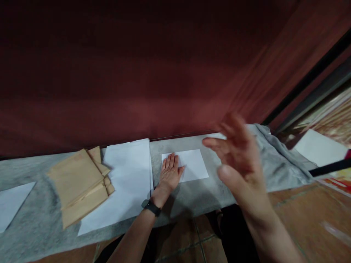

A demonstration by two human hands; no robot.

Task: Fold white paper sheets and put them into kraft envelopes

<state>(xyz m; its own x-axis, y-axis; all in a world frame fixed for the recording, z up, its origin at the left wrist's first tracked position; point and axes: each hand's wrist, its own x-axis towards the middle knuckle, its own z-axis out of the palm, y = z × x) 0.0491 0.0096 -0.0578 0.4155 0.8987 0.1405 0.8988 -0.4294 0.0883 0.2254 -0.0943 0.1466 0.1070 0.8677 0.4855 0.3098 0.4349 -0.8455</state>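
Note:
A small white sheet of paper (pixel 193 165), perhaps folded, lies on the grey cloth (pixel 192 199). Flat on its left part rests my left hand (pixel 170 171), fingers stretched out and a dark watch on the wrist. My right hand (pixel 237 159) is raised in the air to the right of the sheet, close to the camera. Its fingers are apart and slightly blurred, and nothing shows in them. Left of my left hand lies a stack of larger white sheets (pixel 128 179). Crumpled brown paper (pixel 79 182) overlaps that stack's left side.
Another white sheet (pixel 15 204) lies at the far left. A dark red panel (pixel 137 80) rises behind the cloth-covered surface. The cloth is bunched (pixel 279 157) at the right end. Beyond it are a dark bar (pixel 312 76) and a white board (pixel 320 149). Below is a tiled floor (pixel 189 237).

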